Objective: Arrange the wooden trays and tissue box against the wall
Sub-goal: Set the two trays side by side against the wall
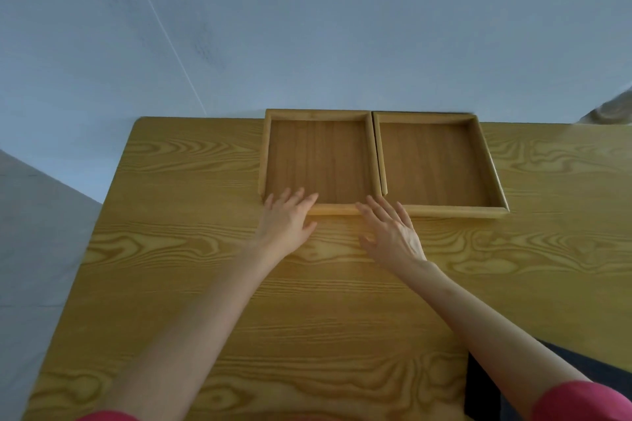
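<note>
Two trays squared to the wall — your hands flat at the near rim.

Your left hand [289, 220] lay palm down, fingers spread wide over the near-left corner of the left tray [318, 157], gripping nothing — likely pushing it back until its far edge met the wall [307, 27]. Your right hand [390, 232] was also flat and splayed, fingertips at the near rim where that tray touched the right tray [434, 161]. Both sat at the table [191, 249]'s far edge; no tissue box showed.

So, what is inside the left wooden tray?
The left wooden tray shows only bare wood. Fingertips of the left hand reach over its near rim, covering that near-left corner.
</note>
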